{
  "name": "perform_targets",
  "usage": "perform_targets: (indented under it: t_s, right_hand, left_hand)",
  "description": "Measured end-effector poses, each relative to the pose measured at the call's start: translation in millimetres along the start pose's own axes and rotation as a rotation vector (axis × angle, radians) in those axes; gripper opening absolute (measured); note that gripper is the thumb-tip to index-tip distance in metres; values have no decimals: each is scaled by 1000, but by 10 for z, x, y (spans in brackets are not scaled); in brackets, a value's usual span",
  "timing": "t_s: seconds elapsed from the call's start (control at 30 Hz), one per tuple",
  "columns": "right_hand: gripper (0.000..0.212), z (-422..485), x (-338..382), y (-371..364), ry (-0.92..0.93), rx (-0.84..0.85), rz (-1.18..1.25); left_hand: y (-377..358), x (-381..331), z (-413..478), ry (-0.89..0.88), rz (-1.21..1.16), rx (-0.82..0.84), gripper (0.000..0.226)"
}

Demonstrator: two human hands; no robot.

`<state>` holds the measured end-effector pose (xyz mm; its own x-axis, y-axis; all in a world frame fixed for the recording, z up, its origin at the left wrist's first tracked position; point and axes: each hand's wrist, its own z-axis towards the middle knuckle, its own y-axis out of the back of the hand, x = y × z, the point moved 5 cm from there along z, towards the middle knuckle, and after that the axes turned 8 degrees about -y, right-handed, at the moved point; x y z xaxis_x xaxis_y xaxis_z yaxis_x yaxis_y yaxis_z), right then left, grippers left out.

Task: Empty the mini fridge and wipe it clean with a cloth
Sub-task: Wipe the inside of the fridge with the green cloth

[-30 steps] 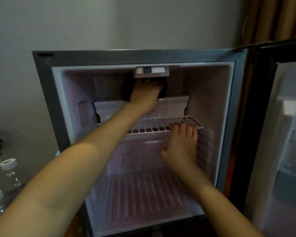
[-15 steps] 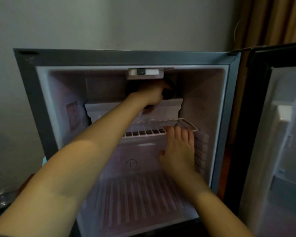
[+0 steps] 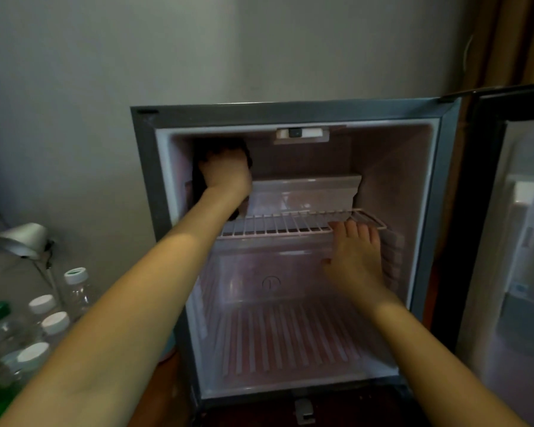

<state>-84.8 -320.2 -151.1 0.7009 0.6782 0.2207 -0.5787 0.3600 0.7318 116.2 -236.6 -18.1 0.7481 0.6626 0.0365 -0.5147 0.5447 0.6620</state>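
Left hand [image 3: 225, 172] grips the dark cloth [image 3: 197, 183] in the mini fridge's [image 3: 142, 180] top-left inner corner, right hand [image 3: 356, 260], lower right of it, rests straight-fingered on the wire shelf's [image 3: 278, 224] front edge, capped bottles [image 3: 56, 322] outside, left.

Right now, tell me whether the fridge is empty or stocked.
Empty: the mini fridge's wire shelf and ribbed floor hold no goods; bottles stand outside it.
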Motion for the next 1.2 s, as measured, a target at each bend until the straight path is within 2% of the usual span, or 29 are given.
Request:
perform_targets:
  t_s: [0.07,0.13,0.2,0.23,0.27,0.37,0.43,0.5,0.6,0.77,0.9,1.07,1.2]
  right_hand:
    - [65,0,21,11,-7,25,-11]
    - [66,3,25,8,-14,43,-22]
    - [67,4,30,7,-18,39,-22]
    - [68,5,35,8,-20,37,-20]
    - [68,4,40,8,-21,40,-22]
    - [69,-1,35,-1,-9,54,-38]
    - [70,-10,26,7,-1,60,-24]
    - [71,-18,27,10,-5,75,-32]
    - [70,-14,41,-13,-18,47,-45]
    - [70,-16,33,-46,-24,20,-52]
    - [72,-17,37,-42,-23,28,-49]
    - [73,-14,16,-22,-8,50,-57]
    - [89,4,-17,15,47,148,-86]
  left_hand:
    - [93,90,-60,117,-358,-52,32]
    - [58,242,-66,320,-814,-105,30]
    - [-55,314,-83,592,-1454,-90,29]
    - [-105,259,-87,675,-1795,-38,28]
    - [-96,170,-132,742,-2031,-3,26]
    - [1,-56,-194,802,-2401,-111,29]
    - [72,-103,-246,795,-2450,-179,31]
    - [135,-86,-298,815,-2461,-151,31]
    - [271,-50,-390,813,-2460,-62,36]
    - [629,-98,-731,714,-2644,122,44]
    - [819,-111,-912,715,-2618,176,49]
    - [900,-102,-1051,701,-2533,108,48]
    - [987,40,-1275,667,-2455,19,29]
